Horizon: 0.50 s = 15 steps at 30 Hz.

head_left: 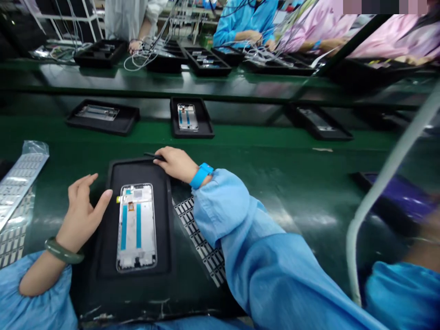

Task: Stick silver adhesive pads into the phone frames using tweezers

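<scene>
Phone frame lying in a black tray, right of the left grip, whose fingers are apart; right grip clamped on a dark slim tool. Beyond both: green surface, further trays, loose cables, co-workers.

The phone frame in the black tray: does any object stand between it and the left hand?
No loose object is visible between the left hand and the phone frame. Only the left edge of the black tray lies there, and a small yellow tab sticks out from the frame's left side.
</scene>
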{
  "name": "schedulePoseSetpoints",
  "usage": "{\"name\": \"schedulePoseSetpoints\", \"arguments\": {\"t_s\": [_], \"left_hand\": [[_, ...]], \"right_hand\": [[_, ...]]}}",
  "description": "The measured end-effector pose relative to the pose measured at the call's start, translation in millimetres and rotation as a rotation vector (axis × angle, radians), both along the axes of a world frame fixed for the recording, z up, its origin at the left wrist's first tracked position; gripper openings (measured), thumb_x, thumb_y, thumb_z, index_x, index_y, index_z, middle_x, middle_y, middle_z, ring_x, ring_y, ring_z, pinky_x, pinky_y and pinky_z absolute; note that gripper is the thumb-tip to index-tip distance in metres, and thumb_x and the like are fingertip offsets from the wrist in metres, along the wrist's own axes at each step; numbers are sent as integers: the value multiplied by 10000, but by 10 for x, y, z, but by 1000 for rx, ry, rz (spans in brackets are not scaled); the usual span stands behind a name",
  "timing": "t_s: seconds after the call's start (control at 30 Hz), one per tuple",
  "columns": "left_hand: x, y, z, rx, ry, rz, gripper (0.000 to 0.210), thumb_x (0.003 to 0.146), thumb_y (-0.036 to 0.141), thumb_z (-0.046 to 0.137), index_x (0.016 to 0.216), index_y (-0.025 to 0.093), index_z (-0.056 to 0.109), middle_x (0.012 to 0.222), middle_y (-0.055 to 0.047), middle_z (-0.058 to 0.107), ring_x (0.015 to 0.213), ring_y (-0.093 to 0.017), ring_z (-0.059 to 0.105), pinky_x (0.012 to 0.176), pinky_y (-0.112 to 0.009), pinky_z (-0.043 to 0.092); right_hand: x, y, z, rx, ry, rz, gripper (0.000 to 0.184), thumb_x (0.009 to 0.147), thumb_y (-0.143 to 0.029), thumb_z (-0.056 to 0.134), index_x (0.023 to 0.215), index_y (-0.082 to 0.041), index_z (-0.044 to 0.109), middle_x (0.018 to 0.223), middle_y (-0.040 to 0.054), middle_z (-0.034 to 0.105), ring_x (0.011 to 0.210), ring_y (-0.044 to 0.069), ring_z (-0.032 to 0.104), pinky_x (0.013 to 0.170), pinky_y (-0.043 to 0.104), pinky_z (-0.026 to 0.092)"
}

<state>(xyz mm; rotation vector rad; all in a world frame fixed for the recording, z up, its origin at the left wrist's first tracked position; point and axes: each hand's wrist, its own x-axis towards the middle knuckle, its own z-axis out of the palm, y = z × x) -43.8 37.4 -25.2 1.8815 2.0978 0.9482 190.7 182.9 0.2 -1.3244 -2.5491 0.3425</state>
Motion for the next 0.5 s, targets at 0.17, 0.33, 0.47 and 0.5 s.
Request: {"name": "schedulePoseSetpoints", "arguments": {"t_s": [0.17, 0.33, 0.47, 0.5], "left_hand": [[-105, 87, -141, -76, -250, 44, 684, 823, 510, 514, 1390, 201, 288, 1331, -164, 399, 1215, -297, 459, 998, -512, 416], [-53, 136, -137, -79, -104, -5, 682, 828, 488, 515, 1397, 191, 286, 1343, -198, 360, 1175, -321, 483, 891, -492, 491], [-22, 111, -206, -80, 67, -57, 593, 845, 486, 470, 1339, 172, 370, 1289, -189, 424, 1121, -327, 504, 774, -454, 528], [-11, 106, -228, -62, 112, -81, 560, 854, 480, 451, 1313, 163, 396, 1271, -180, 450, 1156, -329, 475, 843, -483, 496]], "right_hand": [[444, 538, 41, 100, 70, -414, 323, 906, -297, 420, 1081, -97, 604, 1052, 150, 655, 1014, 263, 595, 866, 333, 433], [1073, 1064, 63, 132, 99, -781, 307, 880, -221, 403, 982, -54, 640, 991, 213, 646, 961, 292, 596, 822, 361, 440], [1820, 1174, 53, 135, 106, -1025, 269, 876, -183, 437, 935, -27, 647, 901, 210, 643, 860, 264, 611, 736, 356, 465], [2007, 1145, 45, 143, 105, -1073, 274, 891, -199, 439, 938, -24, 644, 889, 206, 641, 849, 255, 612, 724, 357, 472]]}}
